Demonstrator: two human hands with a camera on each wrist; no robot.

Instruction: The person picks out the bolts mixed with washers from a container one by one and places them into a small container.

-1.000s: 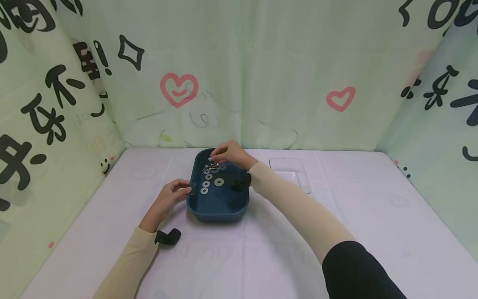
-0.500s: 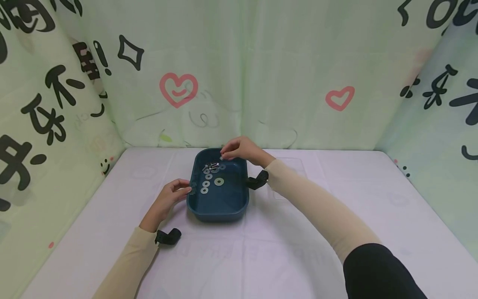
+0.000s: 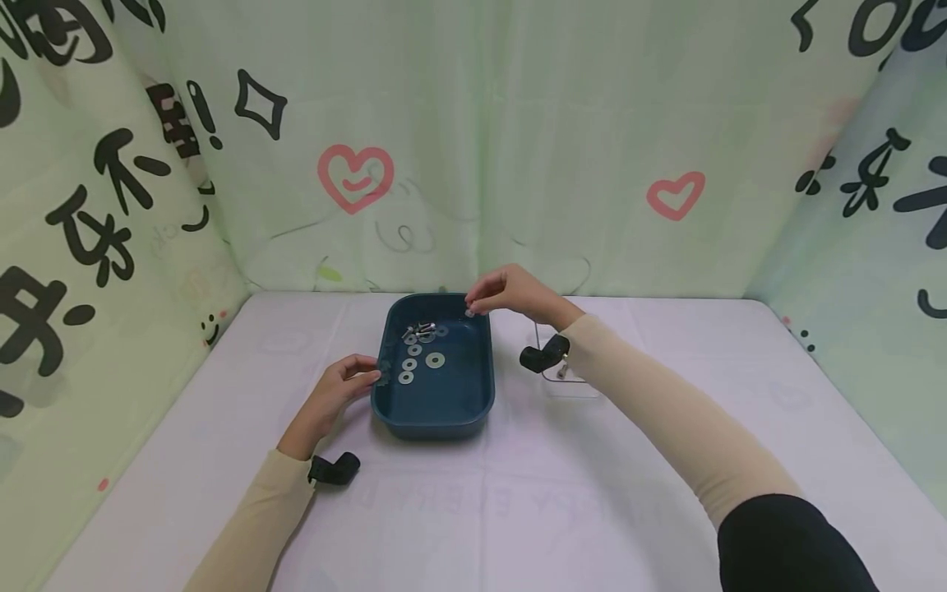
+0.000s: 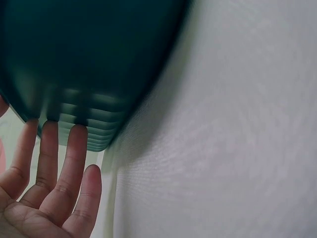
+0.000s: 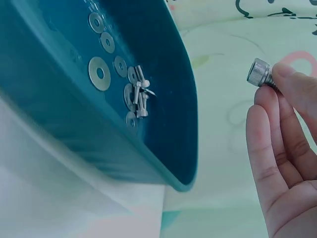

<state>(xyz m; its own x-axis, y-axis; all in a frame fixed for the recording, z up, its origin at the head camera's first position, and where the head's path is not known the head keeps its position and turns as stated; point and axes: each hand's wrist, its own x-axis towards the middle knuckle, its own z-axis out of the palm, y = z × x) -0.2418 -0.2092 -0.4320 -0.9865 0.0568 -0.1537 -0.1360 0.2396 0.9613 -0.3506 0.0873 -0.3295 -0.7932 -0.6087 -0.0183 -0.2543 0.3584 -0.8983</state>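
My right hand (image 3: 521, 294) is above the back right rim of a dark blue rectangular bin (image 3: 436, 411). Between its thumb and fingers it pinches a short socket head screw (image 5: 261, 73), whose knurled silver head points outward. Straight fingers of my left hand (image 4: 54, 183) touch the bin's outer left wall, with the thumb near the rim. On the bin's floor lie several flat washers (image 5: 99, 73) of different sizes. A small heap of metal screws (image 3: 422, 330) sits toward the bin's far end, partly over some washers.
A clear plastic box (image 3: 573, 395) stands right of the bin, mostly hidden behind the right forearm and black wrist camera (image 3: 544, 354). A small metal piece (image 3: 562, 372) shows in it. A patterned curtain (image 3: 518, 164) hangs behind the white table (image 3: 414, 518).
My right hand has moved right, from over the screw heap to above the bin's right rim, carrying the screw. The left hand and the bin have stayed in place.
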